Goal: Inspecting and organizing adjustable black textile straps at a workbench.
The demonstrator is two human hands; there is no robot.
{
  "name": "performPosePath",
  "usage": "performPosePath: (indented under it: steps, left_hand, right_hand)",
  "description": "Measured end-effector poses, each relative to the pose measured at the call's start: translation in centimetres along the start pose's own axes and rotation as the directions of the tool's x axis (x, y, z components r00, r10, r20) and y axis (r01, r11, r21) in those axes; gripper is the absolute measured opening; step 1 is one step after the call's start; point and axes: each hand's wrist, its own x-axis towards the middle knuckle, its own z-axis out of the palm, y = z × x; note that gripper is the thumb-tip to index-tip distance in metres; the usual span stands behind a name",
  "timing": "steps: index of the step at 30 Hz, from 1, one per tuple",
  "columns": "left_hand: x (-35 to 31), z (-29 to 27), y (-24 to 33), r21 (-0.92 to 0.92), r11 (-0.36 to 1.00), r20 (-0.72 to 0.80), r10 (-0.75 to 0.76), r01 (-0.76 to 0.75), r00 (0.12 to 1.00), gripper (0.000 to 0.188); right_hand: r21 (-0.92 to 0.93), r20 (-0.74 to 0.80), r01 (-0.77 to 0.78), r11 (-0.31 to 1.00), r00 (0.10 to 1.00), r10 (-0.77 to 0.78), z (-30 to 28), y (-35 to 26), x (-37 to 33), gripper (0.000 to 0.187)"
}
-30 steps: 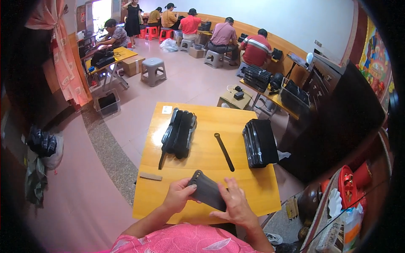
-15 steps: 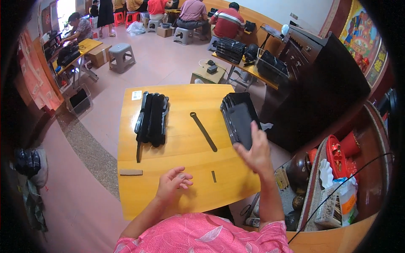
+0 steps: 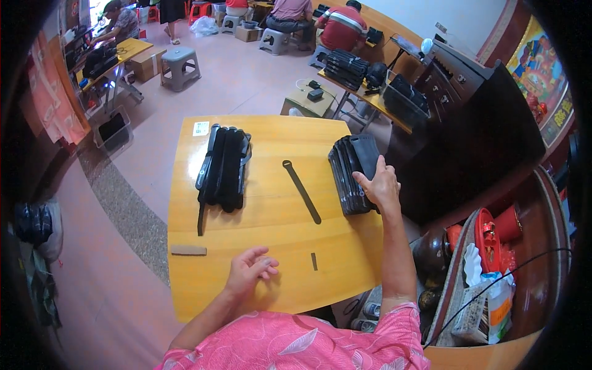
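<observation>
At the table's right edge my right hand (image 3: 383,186) grips the stack of flat black padded pieces (image 3: 348,176), thumb on the near side and fingers over the outer one. Over the near part of the table my left hand (image 3: 250,270) hovers with loosely bent fingers apart and nothing in them. A second bundle of black padded pieces (image 3: 225,169) lies at the far left, a strap hanging from it. Between the two groups lies a long dark strap with a round looped end (image 3: 302,192). A short dark strip (image 3: 314,261) rests nearer to me.
A small brown strip (image 3: 189,250) and a white label (image 3: 201,128) are on the wooden table (image 3: 277,231). Beyond it stand a cardboard box (image 3: 308,102), a grey stool (image 3: 180,69) and a side table with black goods. A cabinet with red items (image 3: 487,240) borders the right.
My right hand has shifted right, and its stack sits more squarely, its outer piece now lined up with the others. My left hand stays nearly in place. The whole view has tilted slightly.
</observation>
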Motion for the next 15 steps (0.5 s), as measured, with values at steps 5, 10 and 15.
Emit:
performPosePath:
  steps: [5, 10, 15]
  left_hand:
    - [-0.1, 0.3, 0.2, -0.032, 0.999, 0.007, -0.016, 0.016, 1.000, 0.043]
    - [-0.2, 0.3, 0.3, -0.041, 0.999, -0.004, -0.031, 0.031, 1.000, 0.043]
    - [-0.2, 0.3, 0.4, -0.021, 0.999, -0.001, -0.035, 0.035, 0.999, 0.043]
  right_hand:
    - [0.007, -0.009, -0.001, 1.000, 1.000, 0.001, 0.8, 0.4, 0.7, 0.093]
    - [-0.039, -0.030, 0.009, 0.999, 0.999, -0.010, 1.2, 0.3, 0.7, 0.090]
    - [0.010, 0.034, -0.005, 1.000, 0.999, 0.004, 1.3, 0.1, 1.1, 0.090]
